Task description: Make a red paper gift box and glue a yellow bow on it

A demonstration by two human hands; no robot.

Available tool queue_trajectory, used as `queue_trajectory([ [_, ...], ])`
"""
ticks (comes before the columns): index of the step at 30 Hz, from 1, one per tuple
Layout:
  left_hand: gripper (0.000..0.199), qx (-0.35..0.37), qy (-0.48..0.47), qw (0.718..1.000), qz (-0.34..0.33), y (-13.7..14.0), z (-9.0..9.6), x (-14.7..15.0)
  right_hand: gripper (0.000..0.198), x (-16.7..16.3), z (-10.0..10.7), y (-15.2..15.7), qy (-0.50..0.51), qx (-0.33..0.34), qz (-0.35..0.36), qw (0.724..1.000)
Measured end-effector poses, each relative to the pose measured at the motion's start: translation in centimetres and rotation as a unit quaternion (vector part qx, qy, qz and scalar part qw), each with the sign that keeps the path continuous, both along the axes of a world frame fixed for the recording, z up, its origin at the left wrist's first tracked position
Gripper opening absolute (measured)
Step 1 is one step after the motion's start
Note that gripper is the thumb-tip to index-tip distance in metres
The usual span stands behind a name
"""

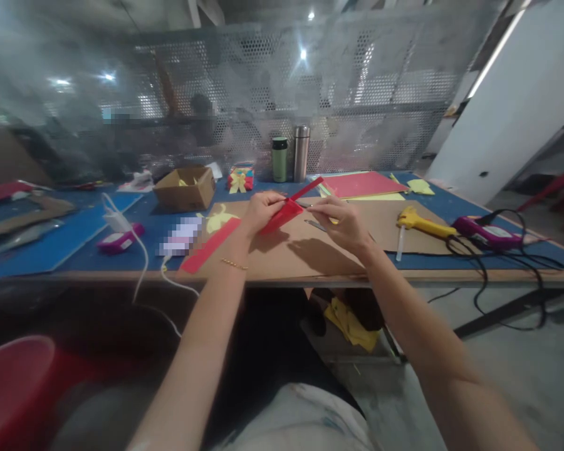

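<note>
My left hand (264, 212) pinches a folded piece of red paper (284, 217) above the cardboard sheet (305, 255). A narrow red strip (309, 188) sticks up from it toward the right. My right hand (342, 220) has thumb and fingers closed on a slim grey tool (304, 203), whose tip meets the red paper; its exact kind is unclear. Just below that hand shows a pointed metal blade (314, 224), partly hidden by the fingers. A flat red strip (210, 245) lies by my left forearm, near yellow paper scraps (222, 219).
Toward the back stand a cardboard box (185, 189), a small bow-topped gift box (240, 179), a green flask (279, 160) and a steel flask (301, 154). At right lie a yellow glue gun (425, 222), a purple device (486, 233) and looping black cables. Red sheets (364, 185) rest behind.
</note>
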State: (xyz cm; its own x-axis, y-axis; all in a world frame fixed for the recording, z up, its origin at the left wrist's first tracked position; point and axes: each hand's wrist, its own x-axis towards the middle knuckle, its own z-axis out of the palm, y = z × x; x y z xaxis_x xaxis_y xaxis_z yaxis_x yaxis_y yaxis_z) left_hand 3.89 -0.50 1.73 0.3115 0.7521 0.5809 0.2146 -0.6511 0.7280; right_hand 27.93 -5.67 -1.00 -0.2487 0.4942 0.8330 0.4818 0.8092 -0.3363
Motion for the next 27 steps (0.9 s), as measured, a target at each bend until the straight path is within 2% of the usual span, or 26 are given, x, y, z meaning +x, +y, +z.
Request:
queue_trajectory([
  [3, 0.021, -0.003, 0.019, 1.000, 0.008, 0.1, 0.1, -0.1, 0.026, 5.5, 0.0, -2.1, 0.032, -0.015, -0.123, 0.992],
  [7, 0.020, -0.009, 0.000, 0.999, 0.036, 0.7, -0.2, -0.2, 0.028, 13.8, -0.1, -4.1, 0.099, -0.075, -0.307, 0.944],
  [10, 0.021, -0.007, -0.051, 0.998, 0.040, 1.2, -0.4, -0.2, 0.026, 16.4, -0.5, -4.9, 0.069, -0.116, -0.379, 0.915],
  [13, 0.016, -0.019, -0.078, 0.996, 0.042, 1.5, -0.5, -0.3, 0.025, 14.7, -1.1, -4.2, 0.005, -0.138, -0.342, 0.930],
  [17, 0.008, -0.053, -0.082, 0.995, 0.030, 1.5, -0.4, -0.3, 0.027, 9.3, -1.0, -0.5, -0.101, -0.138, -0.250, 0.953],
  [19, 0.008, -0.061, -0.085, 0.994, 0.027, 1.3, -0.3, -0.2, 0.025, 7.0, -0.4, 2.4, -0.161, -0.149, -0.241, 0.946],
  [21, 0.009, -0.062, -0.087, 0.994, 0.026, 1.1, -0.4, -0.2, 0.022, 5.1, 0.1, 5.4, -0.214, -0.194, -0.260, 0.921],
  [24, 0.010, -0.059, -0.083, 0.994, 0.024, 1.1, -0.4, -0.2, 0.018, 3.3, 0.1, 8.8, -0.223, -0.219, -0.256, 0.915],
  [27, 0.011, -0.060, -0.084, 0.994, 0.022, 1.3, -0.6, -0.3, 0.013, 2.5, -1.0, 10.1, -0.215, -0.231, -0.241, 0.918],
])
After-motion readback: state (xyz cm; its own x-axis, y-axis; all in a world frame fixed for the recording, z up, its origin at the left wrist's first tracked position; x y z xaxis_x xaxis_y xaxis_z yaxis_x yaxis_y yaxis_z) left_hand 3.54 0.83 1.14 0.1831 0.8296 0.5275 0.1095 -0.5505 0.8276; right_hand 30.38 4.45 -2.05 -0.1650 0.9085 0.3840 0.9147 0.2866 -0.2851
